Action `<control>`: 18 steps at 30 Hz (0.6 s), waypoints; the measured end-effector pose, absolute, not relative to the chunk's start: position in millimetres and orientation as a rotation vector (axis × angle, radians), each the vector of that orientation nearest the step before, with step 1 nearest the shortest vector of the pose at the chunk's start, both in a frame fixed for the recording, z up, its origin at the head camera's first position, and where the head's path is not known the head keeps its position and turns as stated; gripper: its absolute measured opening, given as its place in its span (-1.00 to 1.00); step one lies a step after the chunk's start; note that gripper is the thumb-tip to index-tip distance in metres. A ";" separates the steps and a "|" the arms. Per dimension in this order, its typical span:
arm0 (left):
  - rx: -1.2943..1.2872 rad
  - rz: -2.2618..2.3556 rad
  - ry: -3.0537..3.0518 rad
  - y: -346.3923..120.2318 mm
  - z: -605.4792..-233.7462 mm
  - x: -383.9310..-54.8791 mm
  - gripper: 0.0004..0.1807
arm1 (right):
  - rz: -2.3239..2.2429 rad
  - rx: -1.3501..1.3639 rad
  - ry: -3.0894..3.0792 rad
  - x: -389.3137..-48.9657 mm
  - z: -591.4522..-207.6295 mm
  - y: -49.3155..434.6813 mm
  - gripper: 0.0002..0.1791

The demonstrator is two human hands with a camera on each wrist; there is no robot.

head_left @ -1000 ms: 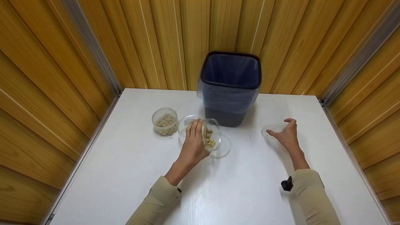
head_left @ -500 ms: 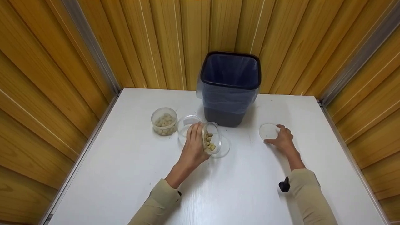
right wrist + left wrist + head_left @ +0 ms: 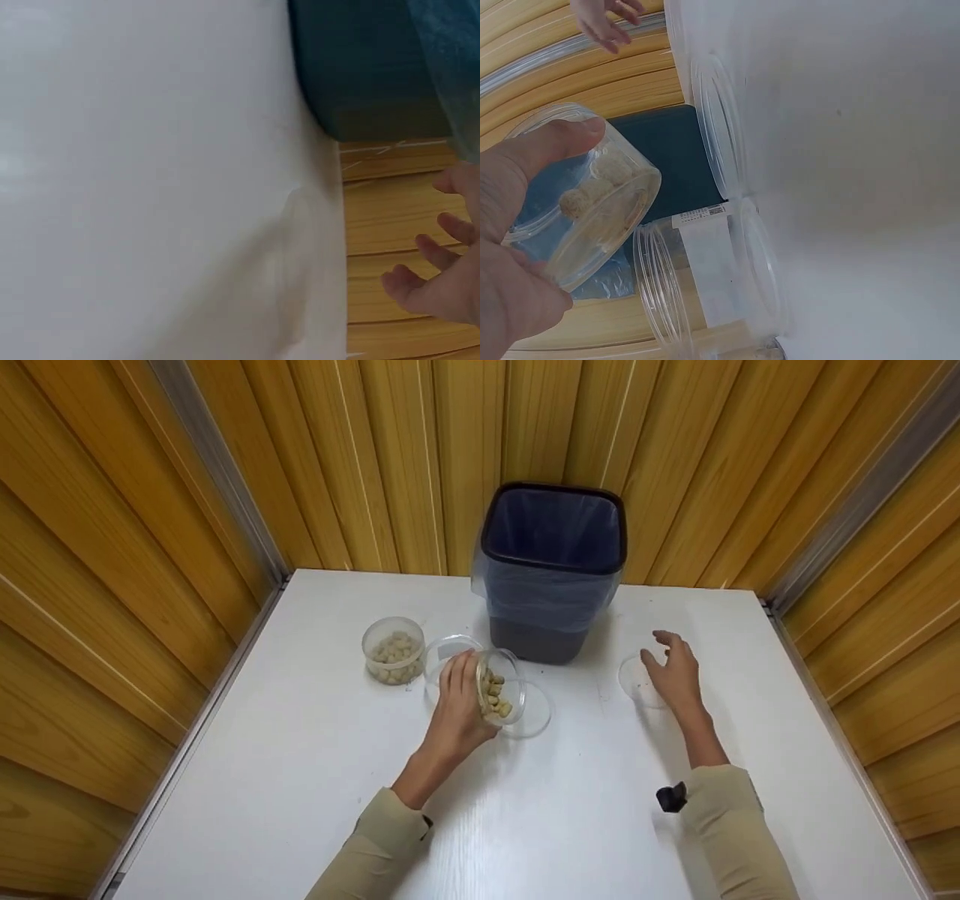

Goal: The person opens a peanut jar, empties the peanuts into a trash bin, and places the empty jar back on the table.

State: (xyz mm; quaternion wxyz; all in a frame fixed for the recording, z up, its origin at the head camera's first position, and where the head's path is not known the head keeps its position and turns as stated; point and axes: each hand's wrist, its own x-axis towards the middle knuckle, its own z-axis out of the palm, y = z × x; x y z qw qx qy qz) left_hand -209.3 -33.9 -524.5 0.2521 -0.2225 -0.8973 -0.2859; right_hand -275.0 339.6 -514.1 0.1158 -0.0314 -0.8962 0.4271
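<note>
My left hand (image 3: 457, 709) grips a clear round plastic tub (image 3: 513, 690), tipped on its side with its mouth toward the right. Tan lumps (image 3: 592, 191) lie inside it; their kind is unclear. Behind this hand stands another clear tub (image 3: 705, 262) with a white label. Beneath the tipped tub a clear round lid (image 3: 541, 720) lies flat on the table. Over on the right, my right hand (image 3: 679, 675) hovers above a second clear lid (image 3: 632, 682), thumb and fingers spread and holding nothing. In the right wrist view that lid (image 3: 289, 277) is faint.
A bin (image 3: 540, 641) with a bluish plastic liner stands at the back of the white table (image 3: 300, 750). Left of the labelled tub is a tub (image 3: 394, 660) with several pale lumps. Wood-look panels (image 3: 397, 472) enclose the back and sides.
My right hand set the right-hand lid down flat on the table, then let go and rose off it. The left hand, with its tipped tub, has barely shifted.
</note>
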 end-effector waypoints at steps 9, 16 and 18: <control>-0.579 -0.808 -2.401 -39.0 -521.0 -209.9 0.38 | 1.634 -0.038 -2.278 -282.3 -455.8 292.5 -0.53; -0.582 -0.825 -2.367 -42.5 -515.9 -209.2 0.36 | 1.885 -0.040 -2.171 -305.0 -417.3 269.0 -0.58; -0.589 -0.826 -2.361 -43.1 -513.5 -208.9 0.36 | 1.953 -0.084 -2.145 -311.2 -411.0 265.9 -0.66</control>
